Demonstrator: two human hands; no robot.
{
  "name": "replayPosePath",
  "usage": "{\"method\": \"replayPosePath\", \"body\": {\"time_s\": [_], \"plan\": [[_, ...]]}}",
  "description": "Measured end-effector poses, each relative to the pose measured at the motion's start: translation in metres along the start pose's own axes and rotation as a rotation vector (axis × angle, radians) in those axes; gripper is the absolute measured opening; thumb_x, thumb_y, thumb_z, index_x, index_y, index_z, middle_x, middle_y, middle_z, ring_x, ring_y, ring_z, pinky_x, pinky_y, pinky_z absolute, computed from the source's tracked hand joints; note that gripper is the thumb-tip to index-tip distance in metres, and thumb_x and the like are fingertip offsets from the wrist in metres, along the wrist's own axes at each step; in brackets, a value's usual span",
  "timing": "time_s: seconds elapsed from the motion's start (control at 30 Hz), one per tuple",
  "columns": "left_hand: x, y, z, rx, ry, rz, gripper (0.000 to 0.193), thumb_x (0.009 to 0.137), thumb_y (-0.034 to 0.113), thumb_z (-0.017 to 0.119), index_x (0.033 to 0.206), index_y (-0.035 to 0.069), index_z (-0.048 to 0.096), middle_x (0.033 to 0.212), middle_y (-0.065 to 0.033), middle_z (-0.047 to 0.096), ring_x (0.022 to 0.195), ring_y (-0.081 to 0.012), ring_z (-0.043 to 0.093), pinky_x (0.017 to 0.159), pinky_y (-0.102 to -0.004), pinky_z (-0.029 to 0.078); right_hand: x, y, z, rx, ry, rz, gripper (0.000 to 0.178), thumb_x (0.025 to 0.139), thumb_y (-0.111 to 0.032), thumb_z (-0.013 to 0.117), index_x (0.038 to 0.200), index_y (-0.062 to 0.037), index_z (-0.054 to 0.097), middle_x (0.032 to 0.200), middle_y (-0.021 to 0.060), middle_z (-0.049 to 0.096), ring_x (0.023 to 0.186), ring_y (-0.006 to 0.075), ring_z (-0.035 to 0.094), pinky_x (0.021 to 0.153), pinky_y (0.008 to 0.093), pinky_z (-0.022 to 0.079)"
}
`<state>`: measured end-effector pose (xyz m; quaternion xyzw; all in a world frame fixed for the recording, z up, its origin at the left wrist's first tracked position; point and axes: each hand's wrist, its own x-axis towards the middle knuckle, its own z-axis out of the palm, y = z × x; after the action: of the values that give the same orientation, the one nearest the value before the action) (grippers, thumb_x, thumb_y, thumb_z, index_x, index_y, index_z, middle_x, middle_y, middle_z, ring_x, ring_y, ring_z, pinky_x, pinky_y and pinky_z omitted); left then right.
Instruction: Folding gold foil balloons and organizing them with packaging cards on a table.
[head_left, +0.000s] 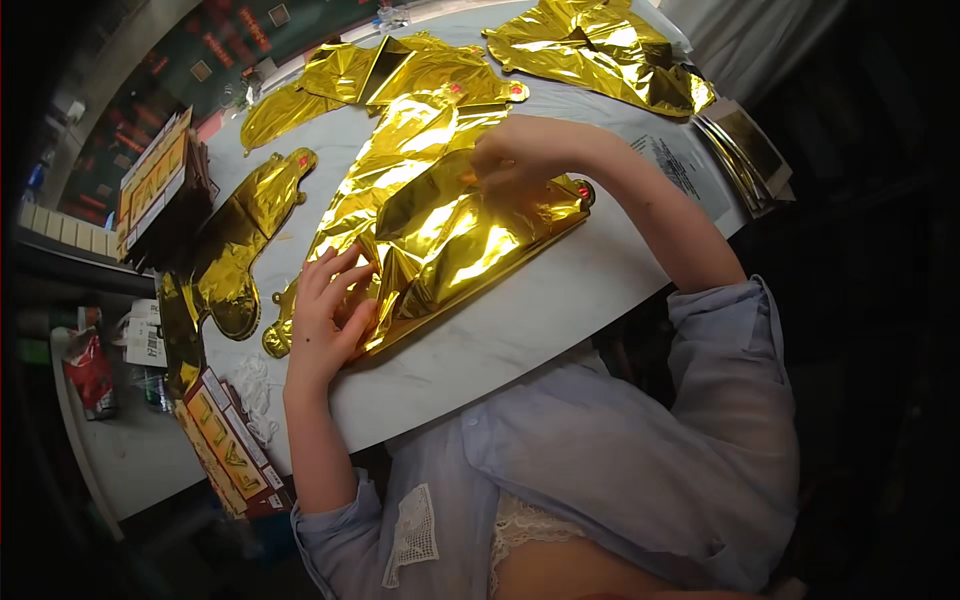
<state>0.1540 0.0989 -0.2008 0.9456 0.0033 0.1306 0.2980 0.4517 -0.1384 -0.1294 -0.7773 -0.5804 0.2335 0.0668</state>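
A flat, uninflated gold foil balloon (455,245), creased and partly folded over, lies in front of me on the table. My left hand (335,305) rests on its near left end, fingers spread and thumb apart. Over its upper right part, my right hand (525,155) is closed, with curled fingers at the folded foil edge; the fingertips are slightly blurred and partly hidden. A red round spot (584,192) marks the balloon's right corner. Another stretch of gold foil (405,135) extends beyond the folded part, away from me.
More flat gold foil balloons lie at the far right (600,55), far left (285,110) and left (245,235). Stacks of printed cards stand at the left edge (155,195) and near left corner (230,440), beside white string (255,395). Gold packets (745,150) sit at the right table edge.
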Motion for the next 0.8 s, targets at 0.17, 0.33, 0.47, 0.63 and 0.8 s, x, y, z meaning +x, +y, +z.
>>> {"method": "replayPosePath", "body": {"time_s": [0.17,0.33,0.47,0.63,0.8], "plan": [[0.003,0.005,0.002,0.000,-0.010,0.007,0.040,0.090,0.013,0.076,0.129,0.011,0.072,0.150,-0.0070,0.062,0.147,-0.0375,0.048,0.127,-0.0555,0.030,-0.037,0.004,0.008,0.151,0.104,-0.093,0.017,0.095,-0.023,0.072,0.099,-0.0065,0.074,0.091,0.0095,0.072,0.086,0.0293,0.069,0.081,0.0400,0.054],[-0.002,0.012,-0.003,0.069,-0.005,-0.005,0.039,0.091,0.013,0.076,0.130,0.011,0.071,0.151,-0.0072,0.062,0.148,-0.0381,0.047,0.128,-0.0567,0.028,-0.118,-0.038,0.017,0.134,0.276,-0.242,0.010,0.095,-0.018,0.077,0.096,-0.0114,0.069,0.095,0.0021,0.062,0.096,0.0234,0.062,0.098,0.0395,0.042],[0.000,0.015,-0.005,0.140,-0.011,0.025,0.039,0.091,0.014,0.076,0.130,0.011,0.072,0.150,-0.0069,0.062,0.148,-0.0376,0.047,0.128,-0.0570,0.027,-0.163,-0.062,0.043,0.094,0.372,-0.179,0.028,0.081,-0.011,0.083,0.106,-0.0122,0.070,0.114,0.0080,0.062,0.109,0.0306,0.060,0.098,0.0422,0.044],[0.003,0.019,-0.005,0.209,-0.011,0.043,0.039,0.091,0.014,0.076,0.130,0.013,0.071,0.149,-0.0067,0.063,0.146,-0.0357,0.048,0.129,-0.0569,0.027,-0.186,-0.066,0.104,0.067,0.556,0.024,0.066,0.069,-0.002,0.080,0.133,-0.0149,0.068,0.129,0.0081,0.063,0.118,0.0314,0.060,0.106,0.0441,0.043],[0.004,0.018,-0.005,0.237,-0.043,0.035,0.036,0.092,0.013,0.074,0.127,0.015,0.072,0.147,-0.0055,0.063,0.141,-0.0319,0.053,0.128,-0.0622,0.024,-0.189,-0.064,0.134,0.048,0.651,0.049,0.058,0.073,-0.002,0.077,0.130,-0.0137,0.070,0.124,0.0063,0.066,0.115,0.0274,0.063,0.105,0.0445,0.043]]}}
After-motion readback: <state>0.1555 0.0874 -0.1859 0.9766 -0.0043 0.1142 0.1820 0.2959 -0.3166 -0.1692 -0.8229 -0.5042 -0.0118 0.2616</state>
